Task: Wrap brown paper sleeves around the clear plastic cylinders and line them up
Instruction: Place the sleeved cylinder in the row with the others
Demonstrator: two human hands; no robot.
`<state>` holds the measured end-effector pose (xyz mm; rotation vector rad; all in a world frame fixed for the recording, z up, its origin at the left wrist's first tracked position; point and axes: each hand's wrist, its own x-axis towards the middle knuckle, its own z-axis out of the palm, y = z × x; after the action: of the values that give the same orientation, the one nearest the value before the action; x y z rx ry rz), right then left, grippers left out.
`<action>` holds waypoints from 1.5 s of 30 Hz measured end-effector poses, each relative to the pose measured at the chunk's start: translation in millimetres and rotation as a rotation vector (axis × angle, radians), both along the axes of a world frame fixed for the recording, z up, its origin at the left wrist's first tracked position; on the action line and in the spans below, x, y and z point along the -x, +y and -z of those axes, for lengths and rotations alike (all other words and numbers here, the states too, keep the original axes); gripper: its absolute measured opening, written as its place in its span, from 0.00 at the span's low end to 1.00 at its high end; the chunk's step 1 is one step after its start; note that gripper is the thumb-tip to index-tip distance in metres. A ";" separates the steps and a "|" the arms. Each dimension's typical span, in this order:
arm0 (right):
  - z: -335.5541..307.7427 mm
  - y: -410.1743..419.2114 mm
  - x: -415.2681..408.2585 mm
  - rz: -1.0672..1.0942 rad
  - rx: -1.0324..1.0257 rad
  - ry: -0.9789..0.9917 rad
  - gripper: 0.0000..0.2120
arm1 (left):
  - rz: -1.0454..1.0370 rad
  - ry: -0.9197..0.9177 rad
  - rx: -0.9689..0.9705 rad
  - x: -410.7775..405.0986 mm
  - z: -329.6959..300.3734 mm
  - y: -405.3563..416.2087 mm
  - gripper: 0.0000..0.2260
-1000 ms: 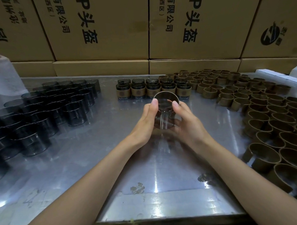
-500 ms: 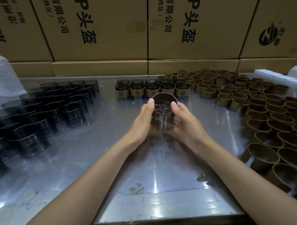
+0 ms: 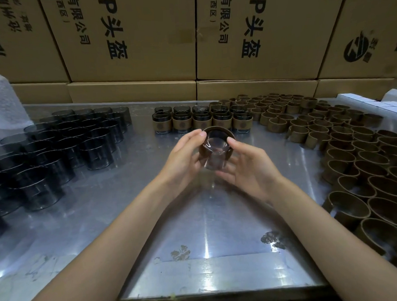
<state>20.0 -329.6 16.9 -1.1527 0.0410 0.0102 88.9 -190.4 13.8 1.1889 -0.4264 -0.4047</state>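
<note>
Left hand (image 3: 184,155): I see it on the left side of the cylinder, its fingers (image 3: 198,135) curled round the sleeve's rim, thumb underneath.
Right hand (image 3: 250,168): on the right side, index tip at the sleeve's rim, the other fingers cupped under the clear body; clamped on it too.
Cylinder (image 3: 216,159): held between both hands above the tabletop, tilted with its open mouth toward me, clear lower part showing below the sleeve.
Sleeve (image 3: 218,132): a brown paper band round the far end of the held cylinder; I cannot tell how far on it sits.
Finished row (image 3: 203,121): sleeved cylinders standing side by side just beyond the hands, two rows deep, each brown band bearing a dark round emblem I cannot read.
Bare cylinders (image 3: 63,142): a dark-looking, close-packed group standing upright on the left of the tabletop.
Loose sleeves (image 3: 352,148): many brown rings standing on edge, filling the right side from the far edge to the near right corner.
Tabletop (image 3: 132,210): shiny metal, scuffed, with a few dark blotches near my edge.
Cartons (image 3: 142,39): stacked cardboard behind the tabletop; I read "P头盔", "有限公司" and "(西区)" in black, twice over.
Logo (image 3: 359,49): a round black emblem on the right-hand carton; its small text is unreadable.
White boxes (image 3: 370,105): a row at the far right edge.
White wrap (image 3: 2,102): a pale bundle at far left.
</note>
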 end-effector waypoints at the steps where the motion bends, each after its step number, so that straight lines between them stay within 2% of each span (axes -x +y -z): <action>1: -0.7 -1.9 1.2 -0.041 0.025 0.048 0.22 | -0.002 0.000 0.017 0.0 -3.4 2.1 0.21; 4: 0.8 -7.5 1.3 -0.075 0.050 0.060 0.28 | 0.033 0.027 0.049 -0.8 -9.5 8.5 0.25; 8: -0.3 -11.7 3.0 -0.038 -0.061 -0.043 0.21 | 0.184 -0.025 -0.149 1.1 -8.3 11.9 0.28; 10: 0.4 -14.9 2.6 -0.054 -0.102 -0.051 0.19 | 0.222 0.014 -0.216 2.9 -6.6 11.7 0.29; 16: 1.3 -14.3 5.6 -0.226 -0.081 -0.111 0.24 | 0.333 0.094 -0.020 2.4 -3.5 15.8 0.18; 20: 2.0 -12.4 8.9 -0.277 -0.058 -0.204 0.26 | 0.490 0.107 0.119 4.6 -2.5 16.4 0.28; 25: -0.6 -9.3 13.2 -0.399 -0.036 -0.296 0.14 | 0.582 0.037 0.114 6.7 -3.3 17.6 0.28; 29: -0.4 -10.1 12.2 -0.459 0.026 -0.316 0.12 | 0.574 0.023 0.110 6.0 -0.4 16.7 0.31; 31: -1.3 -10.5 11.2 -0.395 0.030 -0.291 0.17 | 0.546 0.021 0.119 5.0 -1.3 17.6 0.31; 33: -1.2 -11.3 9.4 -0.274 -0.039 -0.213 0.29 | 0.493 0.047 0.123 4.1 -5.8 18.3 0.33; 35: -4.6 -7.1 8.9 -0.138 0.006 -0.127 0.37 | 0.412 0.028 0.053 2.1 -9.6 16.7 0.37; 37: -5.4 -2.5 5.6 0.065 0.185 -0.096 0.34 | 0.248 -0.118 -0.074 1.0 -10.3 12.5 0.35; 40: -3.6 1.7 1.1 0.379 0.568 -0.183 0.26 | 0.004 -0.463 -0.284 1.2 -6.4 6.3 0.33; 43: 7.7 -2.5 -3.7 0.525 0.930 -0.349 0.23 | -0.231 -0.862 -0.474 -3.8 4.3 9.7 0.34; 45: 14.9 -4.8 -6.1 0.544 1.088 -0.395 0.22 | -0.296 -1.064 -0.587 -5.4 8.5 12.3 0.35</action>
<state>26.0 -334.5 1.9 -2.1716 0.0044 -0.8072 94.3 -178.1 5.4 1.9723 -1.0673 0.4449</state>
